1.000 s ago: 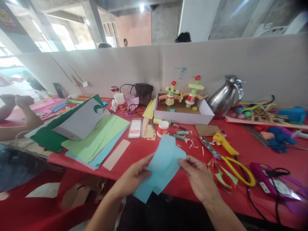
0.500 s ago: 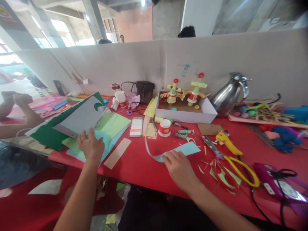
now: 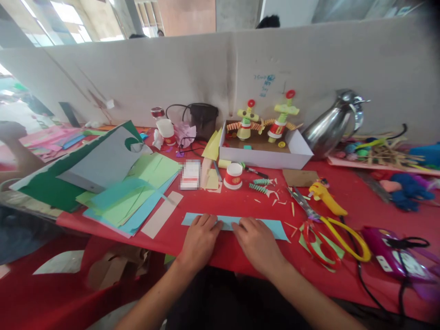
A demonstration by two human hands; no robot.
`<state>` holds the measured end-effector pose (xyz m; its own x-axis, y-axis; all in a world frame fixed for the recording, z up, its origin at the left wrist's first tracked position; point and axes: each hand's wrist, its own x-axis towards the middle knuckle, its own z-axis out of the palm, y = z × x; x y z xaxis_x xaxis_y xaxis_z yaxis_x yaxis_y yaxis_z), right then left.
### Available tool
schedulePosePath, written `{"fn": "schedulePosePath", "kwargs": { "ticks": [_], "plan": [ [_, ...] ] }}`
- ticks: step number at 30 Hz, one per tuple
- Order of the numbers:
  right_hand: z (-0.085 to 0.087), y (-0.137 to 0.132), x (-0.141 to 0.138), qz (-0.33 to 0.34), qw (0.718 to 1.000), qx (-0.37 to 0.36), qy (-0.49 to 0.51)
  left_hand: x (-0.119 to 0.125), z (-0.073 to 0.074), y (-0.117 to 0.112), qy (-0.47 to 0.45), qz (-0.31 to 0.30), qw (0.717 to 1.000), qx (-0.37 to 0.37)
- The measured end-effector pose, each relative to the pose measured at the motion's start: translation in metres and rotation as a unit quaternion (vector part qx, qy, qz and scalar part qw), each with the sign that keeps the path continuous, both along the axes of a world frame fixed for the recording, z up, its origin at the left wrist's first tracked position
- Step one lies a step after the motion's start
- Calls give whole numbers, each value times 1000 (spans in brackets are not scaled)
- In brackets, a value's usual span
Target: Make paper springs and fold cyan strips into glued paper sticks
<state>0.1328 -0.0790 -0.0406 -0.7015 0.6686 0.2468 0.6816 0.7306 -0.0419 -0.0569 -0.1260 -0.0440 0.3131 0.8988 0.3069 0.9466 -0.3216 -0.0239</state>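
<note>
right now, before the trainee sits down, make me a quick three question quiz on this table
1. True or false: the left hand and right hand both touch the blue strip.
2. Which is nearest the right hand: (a) jug, (b) cup, (c) bag?
3. How many figures stand in the white box?

Key: 1. True; 2. b; 3. Two.

1. Red table (image 3: 220, 201).
2. Long light-blue paper strip (image 3: 227, 222) near its front edge.
3. Open white cardboard box (image 3: 259, 158) farther back.
4. Shiny silver metal jug (image 3: 326, 126) beside the box.
5. Yellow-handled metal scissors (image 3: 312, 214).
</note>
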Motion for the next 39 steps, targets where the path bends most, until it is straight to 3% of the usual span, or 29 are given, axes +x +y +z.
{"fn": "schedulePosePath", "kwargs": {
  "ticks": [4,10,15,19,28,39],
  "plan": [
    [-5,4,28,27,999,-6,33,-14,1,-6,-3,-14,1000,-25],
    [0,5,39,3,997,-34,69,-1,2,-6,-43,-33,998,-18],
    [4,10,45,-48,984,-121,125,0,2,6,-102,-3,995,-6],
    [5,18,60,-93,964,-185,170,-8,6,16,-125,14,990,-58],
    [10,31,62,-163,961,-199,100,-13,18,42,-53,57,988,-134],
    [17,32,62,-168,943,-258,123,-16,20,42,-123,77,972,-183]
  ]
}}
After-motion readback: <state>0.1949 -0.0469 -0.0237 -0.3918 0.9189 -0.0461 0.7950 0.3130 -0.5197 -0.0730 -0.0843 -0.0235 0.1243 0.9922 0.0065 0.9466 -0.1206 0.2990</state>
